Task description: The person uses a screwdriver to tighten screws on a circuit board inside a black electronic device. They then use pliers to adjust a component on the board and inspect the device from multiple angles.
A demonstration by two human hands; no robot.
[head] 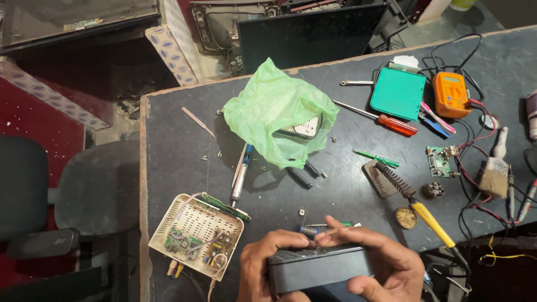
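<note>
1. Dark workbench [184, 123] fills our view, littered with tools.
2. Our left hand [263, 268] and right hand [386, 268] curl fingers tightly around one black box [316, 268] at the near edge.
3. We count one green bag [274, 112], one open cream casing [196, 235], and two screwdrivers [386, 120].

The bottom picture edge cut off both wrists, and the black box [319, 268] hid the palms of the left hand [262, 268] and right hand [386, 265]. A green plastic bag [277, 112] near the desk's [168, 145] far edge covered most of a pale device [302, 128]. The desk's right edge fell outside the frame, cutting the cables [503, 207] there. Small screws [330, 140] were too tiny to tell apart.
</note>
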